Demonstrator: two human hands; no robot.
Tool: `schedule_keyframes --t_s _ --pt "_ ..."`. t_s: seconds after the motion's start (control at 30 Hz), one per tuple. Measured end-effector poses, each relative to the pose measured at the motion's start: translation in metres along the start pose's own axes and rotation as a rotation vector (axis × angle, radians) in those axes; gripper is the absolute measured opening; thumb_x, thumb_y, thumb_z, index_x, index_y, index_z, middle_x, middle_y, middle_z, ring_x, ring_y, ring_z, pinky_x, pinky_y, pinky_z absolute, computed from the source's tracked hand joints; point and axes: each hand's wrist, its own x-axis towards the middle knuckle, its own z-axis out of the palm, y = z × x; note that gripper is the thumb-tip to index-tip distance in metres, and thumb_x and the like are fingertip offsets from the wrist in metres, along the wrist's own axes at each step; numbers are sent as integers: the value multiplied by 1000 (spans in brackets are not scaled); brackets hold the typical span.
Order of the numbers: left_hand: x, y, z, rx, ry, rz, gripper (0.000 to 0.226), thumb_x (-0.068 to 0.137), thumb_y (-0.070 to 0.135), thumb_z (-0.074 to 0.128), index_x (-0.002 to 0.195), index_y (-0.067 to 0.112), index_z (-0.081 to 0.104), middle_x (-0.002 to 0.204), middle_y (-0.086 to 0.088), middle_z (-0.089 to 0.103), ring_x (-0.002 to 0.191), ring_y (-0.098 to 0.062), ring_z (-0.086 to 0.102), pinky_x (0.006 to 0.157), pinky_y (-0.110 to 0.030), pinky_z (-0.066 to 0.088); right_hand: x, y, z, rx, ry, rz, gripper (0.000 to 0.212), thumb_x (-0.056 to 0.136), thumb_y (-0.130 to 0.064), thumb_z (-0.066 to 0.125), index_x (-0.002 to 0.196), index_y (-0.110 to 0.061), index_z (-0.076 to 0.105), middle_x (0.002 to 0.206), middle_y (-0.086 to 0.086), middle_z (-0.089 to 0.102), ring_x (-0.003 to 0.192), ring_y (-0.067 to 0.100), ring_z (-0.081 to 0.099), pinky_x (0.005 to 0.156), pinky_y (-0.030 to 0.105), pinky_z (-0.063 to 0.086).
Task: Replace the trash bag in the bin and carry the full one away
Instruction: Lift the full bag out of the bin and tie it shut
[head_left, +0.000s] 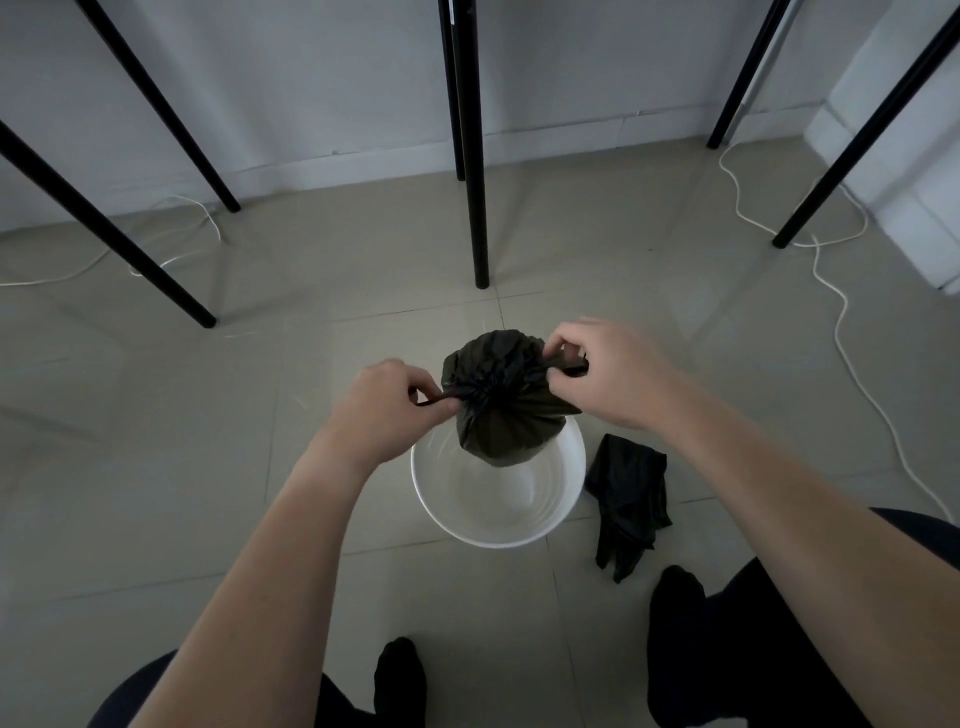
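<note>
A full dark trash bag (501, 415) hangs above the white round bin (498, 535), its mouth gathered tight. My left hand (387, 402) pinches the drawstring on the bag's left side. My right hand (605, 369) pinches the drawstring on the bag's right side. The strings are pulled apart sideways. The inside of the bin shows white below the bag. A folded black bag (628, 504) lies on the tiled floor just right of the bin.
Black table legs (475, 156) stand beyond the bin, with others to the left and right. White cables (841, 322) trail over the floor at right and left. My feet in dark socks (675, 587) stand near the bin.
</note>
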Motion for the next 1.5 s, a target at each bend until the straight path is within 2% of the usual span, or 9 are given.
schedule_keyframes --t_s 0.2,0.3,0.6,0.8,0.9,1.1,1.23,1.37,1.5 --pt "5 -2 4 -80 -21 25 19 96 40 73 82 28 79 88 9 66 85 -8 58 69 -28 42 4 3 1 -48 -72 37 16 95 -35 71 83 -24 71 80 -8 68 76 13 65 71 35 56" --pt "4 0 4 -145 -46 33 23 98 41 69 79 29 76 71 15 68 65 -6 59 66 -31 47 5 8 -2 -28 -63 50 19 95 -33 72 80 -23 69 77 -8 67 74 13 64 69 36 54" --pt "7 -2 13 -294 10 -40 20 97 28 66 78 28 73 78 -1 77 80 -32 74 80 -53 62 4 11 -7 20 -109 80 17 94 -29 75 79 -21 70 79 -1 70 77 18 66 70 34 53" --pt "3 9 23 -431 -6 45 22 101 27 59 80 21 61 79 -11 67 74 -18 61 84 -51 61 5 21 0 -44 -145 127 21 95 -30 72 77 -23 66 79 -3 67 72 17 62 59 27 39" --pt "-1 18 25 -659 -58 15 24 108 19 52 85 13 55 83 -11 55 81 -20 54 90 -58 59 4 18 0 -55 -70 102 19 95 -34 70 80 -23 65 89 -6 66 81 17 63 64 28 44" --pt "-2 26 21 -804 -74 53 21 111 14 47 92 8 52 83 -1 52 76 -6 54 82 -32 57 -1 0 14 133 -4 -21 37 85 -42 76 104 -32 46 94 -5 62 84 19 63 75 43 56" --pt "-2 28 24 -777 -120 70 26 111 13 48 85 13 52 83 -2 52 83 -14 52 86 -37 53 0 -3 30 -9 40 -129 56 81 -52 78 127 -38 49 111 -12 59 104 16 58 87 43 55" --pt "-1 26 28 -778 -146 92 27 110 12 49 84 14 55 86 -8 54 86 -20 51 91 -45 51 0 -1 39 -218 191 -156 51 76 -58 79 117 -30 64 116 -9 50 108 19 47 83 42 54" --pt "3 20 34 -745 -134 117 25 108 22 52 85 18 60 84 1 59 85 -20 51 92 -54 52 1 -1 43 -149 107 -175 45 82 -51 77 115 -27 58 112 -10 62 100 19 59 81 43 54"
